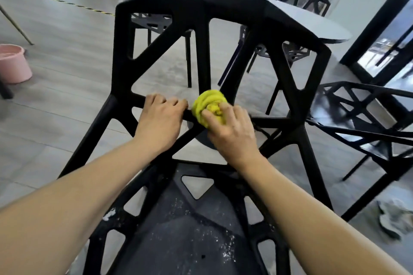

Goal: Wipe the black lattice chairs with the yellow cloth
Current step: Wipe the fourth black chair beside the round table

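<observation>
Yellow cloth [209, 105], bunched, sits on the lower back bar of the black lattice chair [201, 29]; my right hand [230, 129] clamps its fingers round it; my left hand [159, 120] grips the bar beside it; best to press firmly, follow each strut, then tackle the speckled seat.

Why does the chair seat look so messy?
White specks and crumbs are scattered over the black chair's seat, so it looks dusty and unwiped. The right hand rubs the yellow cloth on a backrest bar, not on the seat.
</observation>
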Action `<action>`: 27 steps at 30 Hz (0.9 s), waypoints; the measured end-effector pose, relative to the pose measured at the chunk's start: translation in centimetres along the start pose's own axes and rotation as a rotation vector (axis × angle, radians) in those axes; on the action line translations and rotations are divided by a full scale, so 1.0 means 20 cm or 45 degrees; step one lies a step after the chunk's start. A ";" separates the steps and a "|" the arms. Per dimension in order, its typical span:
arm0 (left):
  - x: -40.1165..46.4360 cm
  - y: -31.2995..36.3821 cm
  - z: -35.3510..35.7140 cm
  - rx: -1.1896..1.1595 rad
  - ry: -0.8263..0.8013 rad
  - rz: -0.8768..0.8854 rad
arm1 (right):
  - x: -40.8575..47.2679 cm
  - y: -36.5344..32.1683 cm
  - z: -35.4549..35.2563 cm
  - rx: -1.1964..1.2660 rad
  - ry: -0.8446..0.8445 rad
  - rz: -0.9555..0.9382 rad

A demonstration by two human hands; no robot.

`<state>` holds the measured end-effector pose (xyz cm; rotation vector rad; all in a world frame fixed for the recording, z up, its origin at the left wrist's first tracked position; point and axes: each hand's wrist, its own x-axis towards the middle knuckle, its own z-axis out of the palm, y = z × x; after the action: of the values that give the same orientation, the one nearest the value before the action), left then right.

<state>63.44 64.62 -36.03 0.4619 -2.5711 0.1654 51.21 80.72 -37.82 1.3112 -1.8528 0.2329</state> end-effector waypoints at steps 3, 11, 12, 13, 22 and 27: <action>0.00 0.01 0.00 0.007 0.032 0.018 | -0.21 0.09 -0.10 -0.178 -0.224 -0.157; -0.01 0.01 0.03 -0.004 0.054 -0.018 | -0.35 0.42 -0.42 -0.618 -0.153 0.450; -0.01 0.02 0.03 0.009 0.043 -0.022 | -0.33 0.39 -0.41 -0.603 -0.157 0.472; -0.01 0.02 0.03 0.028 0.035 -0.025 | -0.31 0.34 -0.38 -0.562 -0.179 0.472; 0.00 0.06 -0.01 0.131 -0.026 -0.034 | 0.19 0.30 -0.36 -0.130 0.005 0.236; -0.01 0.05 0.00 0.187 -0.067 -0.023 | 0.57 0.57 -0.46 -0.241 0.212 0.278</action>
<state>63.15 65.62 -36.11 0.5505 -2.6164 0.3415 45.02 83.06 -20.33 0.9342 -1.8260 0.2662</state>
